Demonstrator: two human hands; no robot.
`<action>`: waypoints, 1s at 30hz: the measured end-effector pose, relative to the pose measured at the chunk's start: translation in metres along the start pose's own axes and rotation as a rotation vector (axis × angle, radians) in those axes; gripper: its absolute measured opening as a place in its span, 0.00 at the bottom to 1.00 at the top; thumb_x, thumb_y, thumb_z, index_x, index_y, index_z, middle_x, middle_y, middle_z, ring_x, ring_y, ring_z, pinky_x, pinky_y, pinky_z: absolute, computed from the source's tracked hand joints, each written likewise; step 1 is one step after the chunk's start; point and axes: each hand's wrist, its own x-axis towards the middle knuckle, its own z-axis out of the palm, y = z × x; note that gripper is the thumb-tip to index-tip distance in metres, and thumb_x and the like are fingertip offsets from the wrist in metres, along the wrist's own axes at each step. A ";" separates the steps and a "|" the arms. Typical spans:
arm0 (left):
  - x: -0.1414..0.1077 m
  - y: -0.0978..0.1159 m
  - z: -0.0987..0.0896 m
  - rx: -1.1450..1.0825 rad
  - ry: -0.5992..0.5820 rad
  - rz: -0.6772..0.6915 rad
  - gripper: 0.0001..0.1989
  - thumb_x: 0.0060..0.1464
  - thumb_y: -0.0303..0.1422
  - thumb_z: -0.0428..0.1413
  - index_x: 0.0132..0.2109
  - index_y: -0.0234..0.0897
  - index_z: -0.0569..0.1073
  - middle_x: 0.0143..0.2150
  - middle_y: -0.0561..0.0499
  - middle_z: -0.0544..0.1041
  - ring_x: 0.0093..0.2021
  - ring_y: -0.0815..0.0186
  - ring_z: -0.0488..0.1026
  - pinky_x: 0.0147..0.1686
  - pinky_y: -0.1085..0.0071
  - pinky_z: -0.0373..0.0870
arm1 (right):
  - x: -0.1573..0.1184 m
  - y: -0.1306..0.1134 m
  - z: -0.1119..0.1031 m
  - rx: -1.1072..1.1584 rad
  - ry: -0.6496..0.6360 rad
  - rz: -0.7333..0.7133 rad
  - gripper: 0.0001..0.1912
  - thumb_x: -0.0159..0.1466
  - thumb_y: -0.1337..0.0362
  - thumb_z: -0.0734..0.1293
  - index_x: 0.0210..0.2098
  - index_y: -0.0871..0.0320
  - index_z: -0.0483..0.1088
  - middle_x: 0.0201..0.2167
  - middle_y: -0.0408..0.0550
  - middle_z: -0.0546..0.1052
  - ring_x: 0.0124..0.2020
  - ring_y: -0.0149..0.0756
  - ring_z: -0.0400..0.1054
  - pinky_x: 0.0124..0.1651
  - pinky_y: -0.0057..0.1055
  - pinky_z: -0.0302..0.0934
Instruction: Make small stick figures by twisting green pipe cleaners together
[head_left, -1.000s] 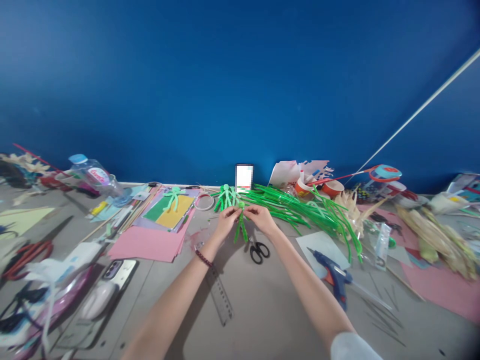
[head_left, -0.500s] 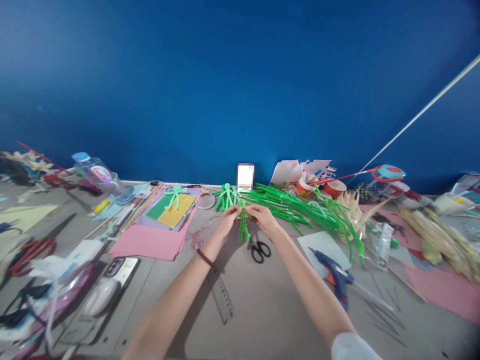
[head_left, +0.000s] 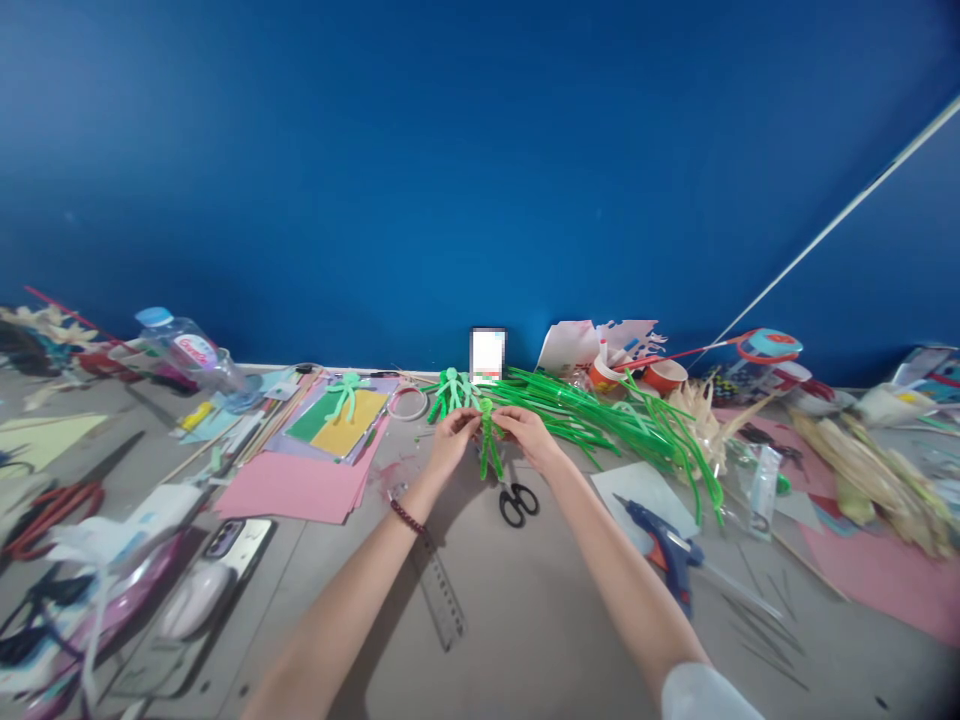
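Note:
Between my hands hangs a small bright green pipe cleaner figure [head_left: 489,450], upright, with its two legs pointing down. My left hand [head_left: 453,437] pinches its left side and my right hand [head_left: 523,435] pinches its right side. Just below it, black-handled scissors [head_left: 519,505] lie on the table, their blades partly hidden. Behind my left hand are more green pipe cleaner figures [head_left: 451,390]. Long green pipe cleaners [head_left: 570,405] are heaped behind my right hand. A clear ruler [head_left: 441,595] lies beside my left forearm.
A glue gun [head_left: 671,545] rests on white paper at the right. To the left are pink paper sheets [head_left: 296,485], a light green figure [head_left: 346,396] on coloured sheets, a phone [head_left: 225,570] and a bottle [head_left: 191,350]. A small screen [head_left: 488,355] stands against the blue wall.
The figure's legs appear slightly further apart, and its lower end has shifted a little. Both hands keep hold of it. The whole view has moved slightly.

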 end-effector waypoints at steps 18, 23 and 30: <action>-0.007 0.000 -0.001 0.687 0.043 0.451 0.07 0.51 0.32 0.55 0.28 0.37 0.75 0.26 0.51 0.74 0.27 0.67 0.68 0.29 0.73 0.62 | 0.002 0.005 0.002 -0.016 -0.021 -0.069 0.16 0.44 0.55 0.74 0.20 0.60 0.69 0.16 0.37 0.66 0.19 0.24 0.55 0.24 0.26 0.47; -0.010 -0.002 0.001 0.694 0.102 0.410 0.08 0.50 0.32 0.55 0.24 0.37 0.73 0.24 0.52 0.73 0.26 0.68 0.68 0.28 0.73 0.61 | 0.002 0.010 0.008 0.057 0.012 -0.061 0.19 0.41 0.52 0.76 0.18 0.58 0.65 0.14 0.36 0.61 0.17 0.23 0.50 0.22 0.27 0.41; -0.004 -0.002 0.002 0.251 0.035 0.093 0.10 0.48 0.38 0.56 0.31 0.35 0.75 0.28 0.49 0.76 0.29 0.66 0.70 0.29 0.71 0.64 | 0.003 0.012 0.010 0.084 0.056 -0.058 0.18 0.43 0.53 0.75 0.19 0.58 0.67 0.16 0.37 0.64 0.19 0.25 0.54 0.24 0.28 0.47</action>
